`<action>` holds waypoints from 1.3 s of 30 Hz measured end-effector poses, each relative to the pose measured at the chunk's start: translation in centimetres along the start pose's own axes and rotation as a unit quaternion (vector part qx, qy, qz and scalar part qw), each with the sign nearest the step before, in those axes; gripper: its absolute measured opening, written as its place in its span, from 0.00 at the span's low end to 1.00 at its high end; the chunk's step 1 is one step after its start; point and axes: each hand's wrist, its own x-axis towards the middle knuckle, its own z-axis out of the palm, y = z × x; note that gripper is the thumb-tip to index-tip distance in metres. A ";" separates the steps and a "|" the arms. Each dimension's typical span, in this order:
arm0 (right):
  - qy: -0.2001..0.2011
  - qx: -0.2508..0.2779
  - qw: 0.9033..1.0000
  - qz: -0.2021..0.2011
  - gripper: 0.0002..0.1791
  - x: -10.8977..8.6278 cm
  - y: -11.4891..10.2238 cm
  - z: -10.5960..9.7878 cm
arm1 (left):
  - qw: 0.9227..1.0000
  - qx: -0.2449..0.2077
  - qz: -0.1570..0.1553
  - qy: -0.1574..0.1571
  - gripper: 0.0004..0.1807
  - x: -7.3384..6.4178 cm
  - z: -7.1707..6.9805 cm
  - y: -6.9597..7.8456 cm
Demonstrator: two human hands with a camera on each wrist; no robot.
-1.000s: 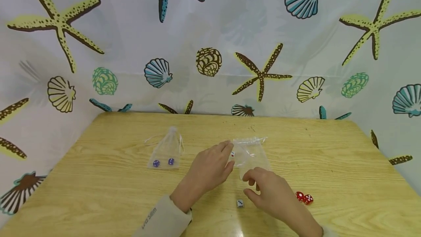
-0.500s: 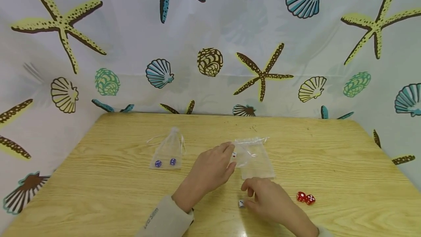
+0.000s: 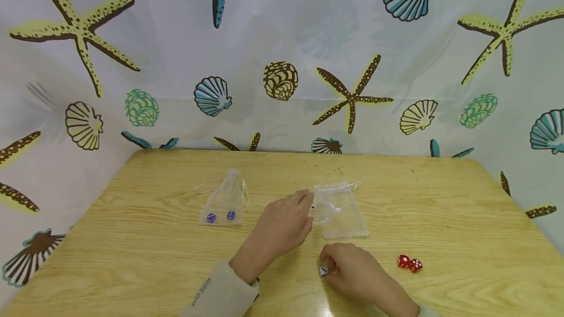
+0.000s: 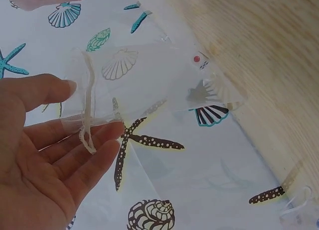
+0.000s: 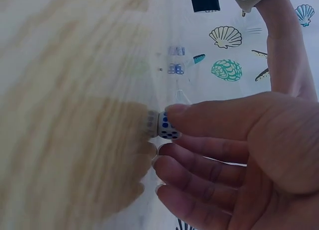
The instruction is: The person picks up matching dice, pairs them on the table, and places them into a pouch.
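My left hand [image 3: 282,221] holds the mouth of a sheer drawstring bag [image 3: 345,216], the thumb on one side and the fingers on the other. In the left wrist view the bag's drawstring [image 4: 88,103] lies across those fingers. A white die with a red pip [image 4: 198,59] shows through the bag's film near its far end. Lower down, my right hand [image 3: 354,268] pinches a white die with blue pips [image 3: 323,271] between thumb and forefinger, at the table surface. In the right wrist view the die [image 5: 167,126] is partly covered by the thumb.
Two red dice [image 3: 409,263] lie together to the right of my right hand. A second sheer bag [image 3: 220,204] with two purple-blue dice lies at the left. A curtain [image 3: 264,126] printed with shells and starfish stands behind the wooden table [image 3: 145,253].
My right hand has come down and left from beside the bag to the white die, and its thumb and forefinger have closed on it. The left hand stays in place at the bag.
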 end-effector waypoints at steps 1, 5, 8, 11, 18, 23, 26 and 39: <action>-0.002 0.004 1.000 0.000 0.08 0.0 0.0 0.0 | 1.000 -0.001 0.001 0.000 0.23 0.0 0.0 0.0; -0.007 0.014 1.000 0.002 0.06 0.1 0.0 0.1 | 1.000 -0.004 0.002 -0.002 0.23 0.0 -0.1 0.0; -0.009 0.016 1.000 0.006 0.07 0.1 -0.1 0.2 | 1.000 -0.004 0.002 -0.004 0.23 -0.1 -0.1 0.0; -0.010 0.013 1.000 0.008 0.07 0.1 0.0 0.2 | 1.000 -0.003 0.001 -0.009 0.23 0.0 -0.1 0.0; -0.005 0.007 1.000 -0.001 0.05 0.1 -0.1 0.2 | 1.000 -0.002 -0.004 -0.021 0.24 0.0 -0.2 0.1; 0.000 -0.006 1.000 -0.002 0.03 0.0 -0.2 -0.1 | 1.000 -0.004 -0.004 -0.018 0.23 0.1 0.0 0.2; 0.010 -0.018 1.000 0.003 0.03 0.0 -0.4 -0.7 | 1.000 -0.005 -0.001 -0.015 0.23 0.1 0.1 0.3; 0.094 -0.042 0.994 -0.024 0.06 0.7 -1.4 -4.4 | 1.000 0.002 -0.002 -0.026 0.24 0.0 -0.3 0.2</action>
